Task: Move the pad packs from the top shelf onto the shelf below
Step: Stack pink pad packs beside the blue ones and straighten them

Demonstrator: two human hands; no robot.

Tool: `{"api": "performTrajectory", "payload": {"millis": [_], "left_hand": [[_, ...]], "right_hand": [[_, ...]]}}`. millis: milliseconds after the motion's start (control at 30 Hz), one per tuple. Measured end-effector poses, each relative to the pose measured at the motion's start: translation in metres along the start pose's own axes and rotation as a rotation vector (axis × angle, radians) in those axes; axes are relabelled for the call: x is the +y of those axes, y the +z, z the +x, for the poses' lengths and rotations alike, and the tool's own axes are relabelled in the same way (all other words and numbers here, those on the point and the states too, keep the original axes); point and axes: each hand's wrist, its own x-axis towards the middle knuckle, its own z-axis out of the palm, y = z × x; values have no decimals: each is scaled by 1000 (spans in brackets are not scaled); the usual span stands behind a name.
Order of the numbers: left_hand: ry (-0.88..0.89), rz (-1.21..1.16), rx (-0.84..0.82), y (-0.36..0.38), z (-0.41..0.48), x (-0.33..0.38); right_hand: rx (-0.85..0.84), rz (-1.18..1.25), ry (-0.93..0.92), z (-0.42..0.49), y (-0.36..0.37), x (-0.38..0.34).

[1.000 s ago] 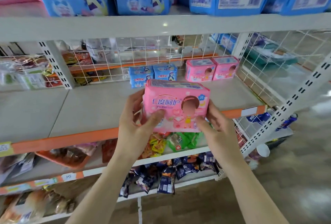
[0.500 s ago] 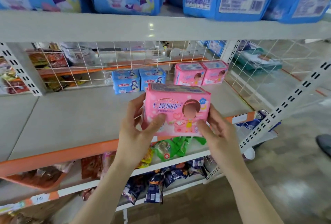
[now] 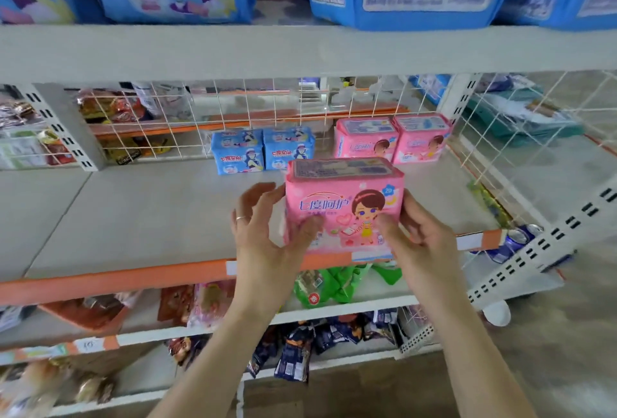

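Pink pad pack (image 3: pixel 344 204) is upright betw both hands, at front edge of lower shelf (image 3: pixel 150 217); can't tell if it's touching. Long axis runs L-R, label twd the person. Left hand (image 3: pixel 267 237) grips left end, right hand (image 3: pixel 424 237) grips right end, thumbs on front, both equally near. Bare shelf lies straight ahead, before two pink packs (image 3: pixel 394 140) at the back; prob a short push fwd.

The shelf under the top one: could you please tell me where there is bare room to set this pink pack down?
The shelf is bare from the two blue packs left to the post and forward to the orange edge. A strip is also free between the two pink packs and the held pack. Only the back right is crowded.
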Motion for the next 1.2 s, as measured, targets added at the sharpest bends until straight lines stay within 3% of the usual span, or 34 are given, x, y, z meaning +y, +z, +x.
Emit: {"api": "performTrajectory", "payload": {"millis": [167, 667, 1200], "left_hand": [[-51, -106, 29, 42, -11, 20], [-37, -56, 71, 150, -45, 53], [-130, -161, -110, 187, 25, 4]], "right_hand": [[-77, 11, -33, 13, -42, 10], [-193, 83, 8, 36, -144, 64], [-33, -29, 77, 88, -148, 82]]}}
